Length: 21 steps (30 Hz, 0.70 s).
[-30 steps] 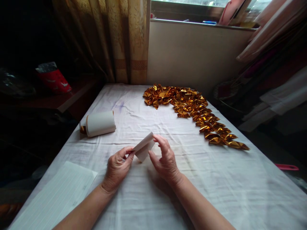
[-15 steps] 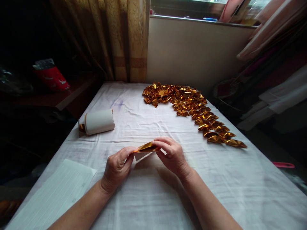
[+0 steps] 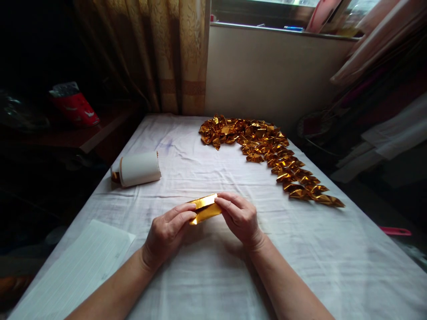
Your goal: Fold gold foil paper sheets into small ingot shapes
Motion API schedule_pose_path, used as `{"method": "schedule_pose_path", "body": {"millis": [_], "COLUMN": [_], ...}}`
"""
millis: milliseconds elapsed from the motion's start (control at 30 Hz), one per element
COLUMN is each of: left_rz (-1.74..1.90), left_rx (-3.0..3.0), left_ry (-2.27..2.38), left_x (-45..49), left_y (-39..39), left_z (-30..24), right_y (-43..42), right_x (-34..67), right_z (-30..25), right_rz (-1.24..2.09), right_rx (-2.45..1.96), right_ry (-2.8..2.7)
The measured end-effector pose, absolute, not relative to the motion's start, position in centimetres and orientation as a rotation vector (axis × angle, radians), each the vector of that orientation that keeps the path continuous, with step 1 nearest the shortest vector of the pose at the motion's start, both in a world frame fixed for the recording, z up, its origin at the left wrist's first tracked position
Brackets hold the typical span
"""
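Between my two hands is a strip of folded gold foil paper [image 3: 207, 209], its shiny side showing, held just above the white cloth. My left hand [image 3: 168, 229] pinches its left end with thumb and fingers. At the right end, my right hand [image 3: 240, 218] grips the paper between thumb and fingertips. A crease runs lengthwise along the strip, with a bright narrow upper band and a lower flap. Farther back and right lie many folded gold foil pieces [image 3: 255, 133], heaped at the far edge and trailing in rows toward me.
A white paper roll [image 3: 140, 169] lies on its side at the left, brown foil at its end. Pale lined sheets [image 3: 80, 266] rest near the left edge of the cloth-covered table [image 3: 187, 151]. A red container [image 3: 78, 109] stands on a dark side shelf; clothes [image 3: 393, 120] hang at right.
The gold paper has turned between my hands: its pale underside is hidden, and a shiny lower flap now faces me. My left fingers have shifted onto its left end.
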State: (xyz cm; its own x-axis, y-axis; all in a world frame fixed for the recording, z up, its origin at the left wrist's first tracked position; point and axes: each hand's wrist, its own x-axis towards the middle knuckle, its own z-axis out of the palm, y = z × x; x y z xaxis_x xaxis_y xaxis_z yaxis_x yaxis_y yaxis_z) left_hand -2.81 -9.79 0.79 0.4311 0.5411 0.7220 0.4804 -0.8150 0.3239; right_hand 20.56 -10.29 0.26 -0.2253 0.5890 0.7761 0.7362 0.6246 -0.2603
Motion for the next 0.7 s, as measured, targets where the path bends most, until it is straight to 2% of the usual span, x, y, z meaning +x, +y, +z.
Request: {"method": "schedule_pose_path", "body": {"millis": [400, 700], "left_rz": [1.132, 0.994], "left_rx": [2.588, 2.645], "left_ry": [0.928, 1.188], "left_x": [-2.9, -3.1], "left_y": [-8.7, -8.9], "left_z": [-0.5, -1.2], "right_y": [-9.9, -9.8], "right_x": [21.6, 21.9], "right_z": [-0.7, -0.8], "right_rz": [-0.029, 0.039], "right_rx": [-1.109, -1.246], "right_ry": [-2.088, -2.233]}}
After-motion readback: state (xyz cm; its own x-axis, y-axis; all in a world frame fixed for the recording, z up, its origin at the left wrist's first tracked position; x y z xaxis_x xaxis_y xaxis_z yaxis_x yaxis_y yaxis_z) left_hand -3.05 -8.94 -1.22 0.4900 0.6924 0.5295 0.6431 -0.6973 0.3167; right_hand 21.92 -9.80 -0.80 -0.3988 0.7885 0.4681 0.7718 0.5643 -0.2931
